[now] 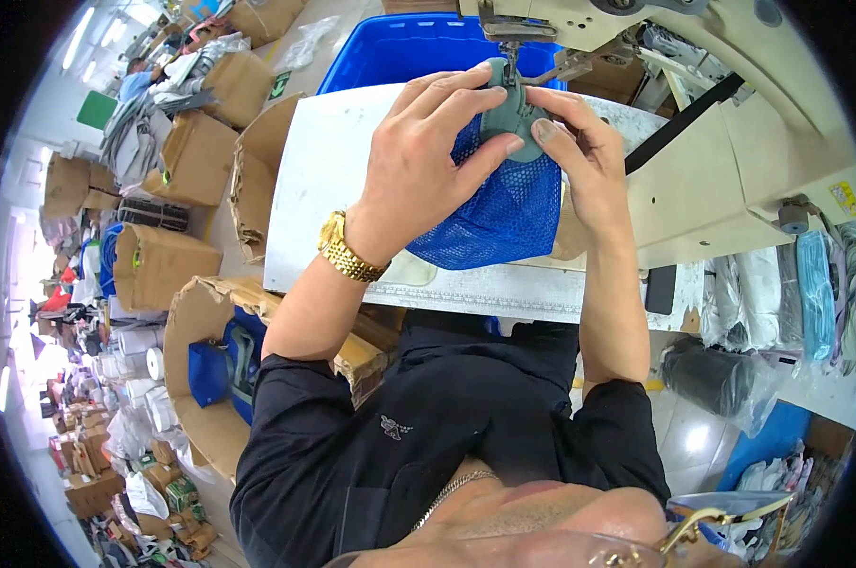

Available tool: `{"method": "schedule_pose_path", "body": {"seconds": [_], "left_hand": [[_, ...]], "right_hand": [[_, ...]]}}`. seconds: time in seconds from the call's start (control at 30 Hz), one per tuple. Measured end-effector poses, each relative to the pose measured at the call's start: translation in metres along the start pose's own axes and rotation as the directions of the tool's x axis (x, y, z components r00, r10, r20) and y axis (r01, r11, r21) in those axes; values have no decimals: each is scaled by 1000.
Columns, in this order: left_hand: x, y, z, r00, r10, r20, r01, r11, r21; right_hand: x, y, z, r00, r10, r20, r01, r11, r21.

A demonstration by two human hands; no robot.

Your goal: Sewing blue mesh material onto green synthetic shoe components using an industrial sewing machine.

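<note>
From my remote view, the grey-green padded oval piece sits at the upper centre of the frame, beneath the metal presser foot of a cream sewing machine. Both hands hold it: the left hand, fingers spread, presses from the left with fingertips and thumb; the right hand, more curled, grips its right edge, presumably so the curved piece lies flat and steady near the needle. Blue mesh fabric spreads below it over the white table, probably left loose so it doesn't bunch; I can't tell how the two are joined. I count two hands, one padded piece, one mesh panel, one machine, one blue plastic bin behind the table, and two open brown cardboard boxes by its left side, perhaps placed within easy reach.
</note>
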State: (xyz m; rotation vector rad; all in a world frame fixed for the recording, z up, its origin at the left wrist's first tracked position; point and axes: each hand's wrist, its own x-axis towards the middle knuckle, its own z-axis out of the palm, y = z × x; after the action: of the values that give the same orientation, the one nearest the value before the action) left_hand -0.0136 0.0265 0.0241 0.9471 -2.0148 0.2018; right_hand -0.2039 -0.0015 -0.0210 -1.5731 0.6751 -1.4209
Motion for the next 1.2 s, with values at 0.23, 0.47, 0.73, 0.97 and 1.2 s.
{"method": "schedule_pose_path", "body": {"seconds": [0.23,0.47,0.73,0.97,1.2], "left_hand": [[2,8,-5,1000,-2,31,1,999,43],[0,14,0,999,-42,30,38,993,107],[3,9,4,999,-43,32,40,995,96],[4,-4,5,997,-50,54,49,998,31],[10,-13,3,995,-42,91,50,995,-82]], "right_hand": [[2,0,0,1000,15,-2,-15,1000,16],[9,5,-4,1000,16,8,-16,999,29],[15,13,-6,1000,5,7,-5,998,62],[6,-12,10,972,-209,-108,210,978,2],[-3,-27,-9,989,-135,-58,139,987,82]]}}
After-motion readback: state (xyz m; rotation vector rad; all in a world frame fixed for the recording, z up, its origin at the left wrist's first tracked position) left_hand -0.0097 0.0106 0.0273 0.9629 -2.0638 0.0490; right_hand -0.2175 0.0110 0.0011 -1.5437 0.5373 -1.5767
